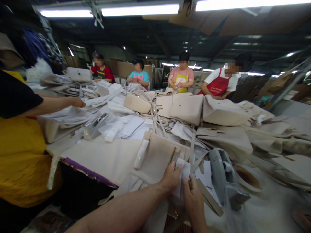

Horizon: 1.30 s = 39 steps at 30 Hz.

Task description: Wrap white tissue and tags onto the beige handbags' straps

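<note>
Head view, only one.

Both hands busy on one item: a white piece [182, 168], paper-like, just off the right edge of a cream bag [159, 157] lying on the near side of the bench [102, 155]. Left hand [171, 178] pinches it from the left, thumb on top. Right hand [193, 194] grips its lower edge, fingers curled in. Can't tell if it's folded round a strap end or held bare; fingers cover that.

Step in hand, my read: working the white piece by hand, two-handed pinch. Looks mid-step, since neither hand has let go.

Next move, judged from here: calls for one hand to keep the piece steady while the other shifts grip or smooths it. Mind the pale strap [192, 149] just beside it, could snag.

Around it: white roll [141, 153] along the bag's left side, gold-coloured zip [173, 154] near the left hand. Grey tape dispenser [222, 171] to the right of the hands, apart from them; tape roll [247, 178] beside it. More cream bags [187, 108] heaped beyond.

Co-worker in a yellow apron [21, 158] at left, arm over the bench; four more across it.
</note>
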Each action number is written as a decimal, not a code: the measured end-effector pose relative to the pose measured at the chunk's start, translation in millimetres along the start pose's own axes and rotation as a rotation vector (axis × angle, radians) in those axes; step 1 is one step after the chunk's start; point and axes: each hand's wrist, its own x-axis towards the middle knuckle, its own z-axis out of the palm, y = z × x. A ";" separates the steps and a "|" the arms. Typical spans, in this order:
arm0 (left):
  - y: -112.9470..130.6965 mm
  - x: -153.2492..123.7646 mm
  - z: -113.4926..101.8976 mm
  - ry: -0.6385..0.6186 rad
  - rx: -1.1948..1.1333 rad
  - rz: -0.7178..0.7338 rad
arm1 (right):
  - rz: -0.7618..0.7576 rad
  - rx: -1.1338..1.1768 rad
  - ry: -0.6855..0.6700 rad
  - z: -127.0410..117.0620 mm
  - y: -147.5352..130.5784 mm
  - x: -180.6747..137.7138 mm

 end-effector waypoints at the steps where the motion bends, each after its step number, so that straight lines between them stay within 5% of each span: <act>1: -1.7 0.7 -0.3 0.007 0.055 0.058 | -0.014 -0.026 -0.009 1.2 -2.1 3.7; 11: -4.7 2.3 -0.9 0.055 0.183 0.144 | -0.267 -0.179 0.058 12.8 -3.0 3.6; 21: 9.0 -1.7 -9.0 -0.114 0.029 -0.073 | -0.365 -0.189 0.024 16.3 -2.6 2.5; 26: 17.9 -4.6 -21.9 -0.150 0.057 -0.067 | -0.425 -0.135 -0.230 -9.6 -6.9 13.5; 31: 32.4 -8.1 -30.0 -0.228 0.015 -0.131 | -0.672 -0.270 -0.081 -39.4 -5.4 48.3; 39: 43.0 -9.6 -42.4 -0.354 -0.006 -0.192 | -1.191 -0.545 -0.063 -38.4 -13.6 70.7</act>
